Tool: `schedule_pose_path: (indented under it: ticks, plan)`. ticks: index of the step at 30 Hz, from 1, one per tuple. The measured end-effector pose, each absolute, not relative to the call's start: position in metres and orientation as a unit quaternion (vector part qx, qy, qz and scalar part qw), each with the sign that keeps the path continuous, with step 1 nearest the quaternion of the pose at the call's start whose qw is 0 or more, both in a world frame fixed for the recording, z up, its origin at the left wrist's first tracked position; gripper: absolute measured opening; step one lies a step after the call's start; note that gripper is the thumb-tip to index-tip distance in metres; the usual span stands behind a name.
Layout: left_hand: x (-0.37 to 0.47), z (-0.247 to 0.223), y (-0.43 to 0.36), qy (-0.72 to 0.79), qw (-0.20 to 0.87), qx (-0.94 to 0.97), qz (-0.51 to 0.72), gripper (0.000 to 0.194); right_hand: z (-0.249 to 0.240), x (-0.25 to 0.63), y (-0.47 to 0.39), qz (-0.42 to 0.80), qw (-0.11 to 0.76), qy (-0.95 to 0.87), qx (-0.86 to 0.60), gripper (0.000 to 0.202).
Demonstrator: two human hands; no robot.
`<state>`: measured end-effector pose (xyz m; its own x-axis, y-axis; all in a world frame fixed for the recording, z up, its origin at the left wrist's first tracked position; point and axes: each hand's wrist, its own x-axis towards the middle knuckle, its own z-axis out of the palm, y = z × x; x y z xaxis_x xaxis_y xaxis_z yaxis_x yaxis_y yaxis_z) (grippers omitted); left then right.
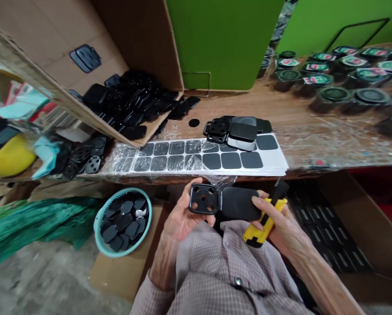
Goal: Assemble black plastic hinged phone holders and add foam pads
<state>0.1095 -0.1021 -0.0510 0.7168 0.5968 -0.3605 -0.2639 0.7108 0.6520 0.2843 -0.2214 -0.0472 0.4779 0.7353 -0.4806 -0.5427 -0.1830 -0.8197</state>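
Note:
A black hinged plastic case (238,203) lies opened flat between my hands, its holed half to the left and its smooth half to the right. My left hand (183,214) is closed on the edge of the holed half. With thumb and fingers my right hand (276,216) grips the smooth half's corner, and in the same hand is a yellow utility knife (264,223). Just beyond, a sheet of dark square stickers (212,161) rests on the bench edge. Stacked on that sheet are more black hinged pieces (218,129) and a small pile of dark squares (243,133).
A cardboard box (173,48) on its side spills black pieces (133,103) onto the wooden bench (229,103). Wrapped round items (334,94) stand back right. Below left is a light-blue basket (99,234) of black pieces; below right, a carton (360,218) holds packed rows.

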Motion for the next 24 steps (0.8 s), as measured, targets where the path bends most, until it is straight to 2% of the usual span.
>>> schedule_pose_path:
  ticks: [10, 20, 24]
  plan:
    - [0.116, -0.065, -0.091, 0.297, 0.870, 0.300, 0.255, 0.045, -0.034, 0.280, -0.217, 0.495, 0.640, -0.099, -0.580, 0.037]
    - [0.122, -0.059, -0.090, 0.262, 0.903, 0.195, 0.278, 0.030, -0.028, 0.276, -0.214, 0.474, 0.658, -0.048, -0.583, 0.037]
    - [0.126, -0.050, -0.099, 0.230, 0.904, 0.198, 0.301, 0.042, -0.037, 0.272, -0.212, 0.477, 0.658, -0.035, -0.581, 0.037]
